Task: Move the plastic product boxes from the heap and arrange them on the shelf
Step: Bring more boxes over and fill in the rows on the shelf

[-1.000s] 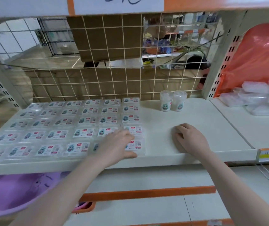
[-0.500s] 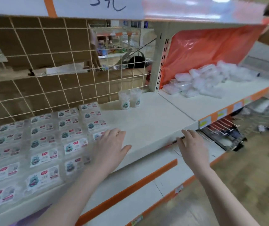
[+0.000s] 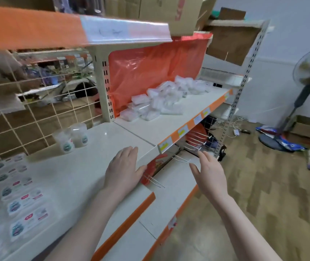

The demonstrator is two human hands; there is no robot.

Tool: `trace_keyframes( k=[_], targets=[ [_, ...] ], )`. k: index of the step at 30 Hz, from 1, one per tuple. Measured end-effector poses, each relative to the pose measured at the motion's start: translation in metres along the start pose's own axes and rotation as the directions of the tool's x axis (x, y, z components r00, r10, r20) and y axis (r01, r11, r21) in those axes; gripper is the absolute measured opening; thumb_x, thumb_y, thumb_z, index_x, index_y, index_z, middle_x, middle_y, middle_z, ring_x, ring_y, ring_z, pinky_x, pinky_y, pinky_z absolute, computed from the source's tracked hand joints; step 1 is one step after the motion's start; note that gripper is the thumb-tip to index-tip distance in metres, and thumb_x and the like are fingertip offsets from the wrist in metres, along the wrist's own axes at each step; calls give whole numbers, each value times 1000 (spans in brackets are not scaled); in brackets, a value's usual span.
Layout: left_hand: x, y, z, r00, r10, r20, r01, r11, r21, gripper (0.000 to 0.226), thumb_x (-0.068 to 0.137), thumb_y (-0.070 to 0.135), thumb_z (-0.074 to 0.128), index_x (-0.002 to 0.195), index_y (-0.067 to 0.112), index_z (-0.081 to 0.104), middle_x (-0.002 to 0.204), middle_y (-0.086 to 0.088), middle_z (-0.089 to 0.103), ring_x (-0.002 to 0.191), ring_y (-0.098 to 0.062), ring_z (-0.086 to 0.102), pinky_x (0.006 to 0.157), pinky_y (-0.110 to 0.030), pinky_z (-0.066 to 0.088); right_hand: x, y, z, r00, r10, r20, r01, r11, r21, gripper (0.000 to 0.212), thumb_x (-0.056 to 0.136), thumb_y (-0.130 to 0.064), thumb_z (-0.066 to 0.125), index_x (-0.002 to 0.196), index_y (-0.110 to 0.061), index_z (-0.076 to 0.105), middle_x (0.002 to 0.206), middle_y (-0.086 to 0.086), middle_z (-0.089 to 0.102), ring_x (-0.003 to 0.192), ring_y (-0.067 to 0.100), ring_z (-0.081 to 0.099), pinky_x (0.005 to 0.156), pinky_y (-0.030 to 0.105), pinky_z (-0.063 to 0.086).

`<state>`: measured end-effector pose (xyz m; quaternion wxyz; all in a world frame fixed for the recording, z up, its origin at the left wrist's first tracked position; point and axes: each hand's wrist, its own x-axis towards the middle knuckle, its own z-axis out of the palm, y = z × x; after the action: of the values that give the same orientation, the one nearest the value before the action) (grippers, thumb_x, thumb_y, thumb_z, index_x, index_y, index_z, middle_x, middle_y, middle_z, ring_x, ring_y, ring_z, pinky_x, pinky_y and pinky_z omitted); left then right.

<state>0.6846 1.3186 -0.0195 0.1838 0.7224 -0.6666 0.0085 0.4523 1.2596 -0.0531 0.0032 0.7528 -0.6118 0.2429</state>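
A heap of clear plastic product boxes (image 3: 161, 98) lies on the right shelf section, against an orange plastic sheet. Rows of labelled boxes (image 3: 17, 200) lie flat on the white shelf (image 3: 79, 166) at the lower left. My left hand (image 3: 124, 170) hovers palm down over the shelf's front edge, fingers apart, holding nothing. My right hand (image 3: 208, 174) is out in front of the shelf over the lower level, fingers spread and empty. Both hands are well short of the heap.
Two small round tubs (image 3: 73, 138) stand by the wire mesh back. Metal hooks (image 3: 193, 142) stick out under the right shelf. A standing fan (image 3: 308, 85) and a cardboard box (image 3: 306, 130) sit on the wooden floor to the right. Cartons rest on the top shelf.
The view has swung right, from the arranged rows toward the heap. My left hand left the rows and moved right along the shelf edge. My right hand came off the shelf.
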Motion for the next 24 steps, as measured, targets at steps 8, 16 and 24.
trace_keyframes(
  k=[8,16,24],
  targets=[
    [90,109,49,999,-4,-49,1,999,-55,61,91,43,53,142,14,35,144,-1,38,134,-19,31,106,-28,25,73,114,-16,1000,-9,-5,9,999,35,42,90,-24,58,125,-1,53,122,14,56,116,31,51,97,35,38],
    [169,183,85,995,-60,-75,56,997,-59,61,91,40,55,142,13,37,147,-4,36,136,-22,29,107,-33,26,151,194,-19,998,-50,-26,52,997,64,47,92,-29,55,131,-2,49,130,12,53,122,26,47,100,32,36],
    [246,199,116,993,-76,-91,71,996,-58,60,91,41,54,142,13,36,148,-3,35,137,-20,28,107,-33,26,235,227,13,997,-78,-5,78,993,88,43,94,-31,50,128,-4,49,126,9,52,118,25,45,93,27,31]
  ],
)
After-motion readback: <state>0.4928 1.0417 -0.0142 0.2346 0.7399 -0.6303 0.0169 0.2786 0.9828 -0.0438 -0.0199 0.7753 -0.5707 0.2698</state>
